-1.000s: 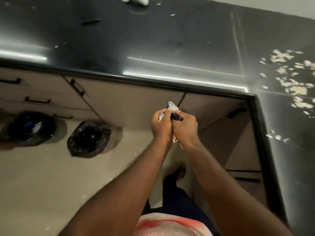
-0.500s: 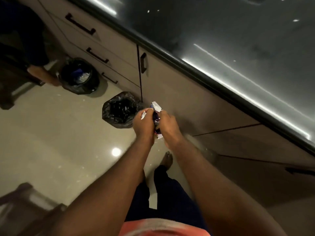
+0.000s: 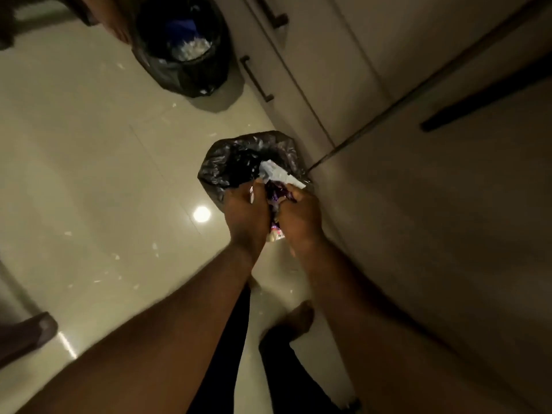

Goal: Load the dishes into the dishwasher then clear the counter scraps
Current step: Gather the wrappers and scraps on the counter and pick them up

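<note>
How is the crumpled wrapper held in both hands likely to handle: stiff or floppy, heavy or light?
Probably floppy: the wrapper is bunched and creased between the left hand and right hand. Likely very light, since it looks like thin film. Its shiny silver inside suggests a slick surface, so it may flutter rather than drop straight toward the black-lined bin.

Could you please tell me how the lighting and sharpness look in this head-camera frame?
Head view: dim and warm overall; a round glare spot on the glossy floor beside the left hand; the cabinet handle is smeared by blur; the wrapper shows a fairly distinct silver edge.
</note>
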